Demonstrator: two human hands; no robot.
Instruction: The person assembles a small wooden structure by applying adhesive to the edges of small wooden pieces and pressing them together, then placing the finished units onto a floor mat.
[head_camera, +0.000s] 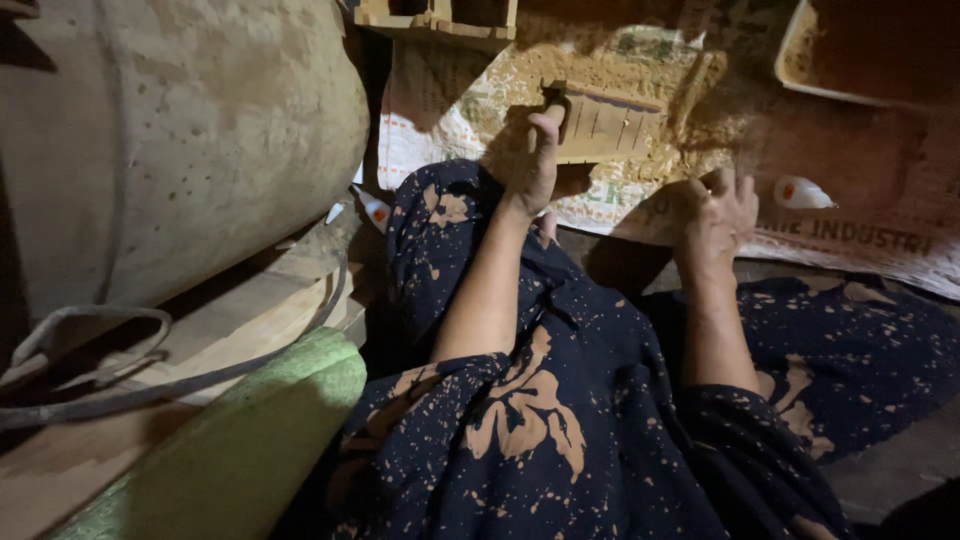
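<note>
Now my left hand (535, 160) grips the near left corner of a wooden mould (610, 122), fingers curled over its edge and thumb up against its side. The mould is a shallow slatted frame lying on a printed sack (450, 110) spread over the floor, with loose sandy earth (650, 70) heaped on and around it. My right hand (718, 212) rests just right of the mould, fingers bunched and pressed down into the earth on the sack; I cannot tell whether it pinches anything. Both hands are coated in the same dust.

A small white bottle (802, 192) lies on the sack just right of my right hand. A tray (800, 50) with earth in it sits at the upper right. Another wooden frame (440, 20) shows at the top edge. My dark, tan-spattered dress (540, 420) covers my lap. On my left stand a large grey drum (190, 130) and a green roll (240, 450).
</note>
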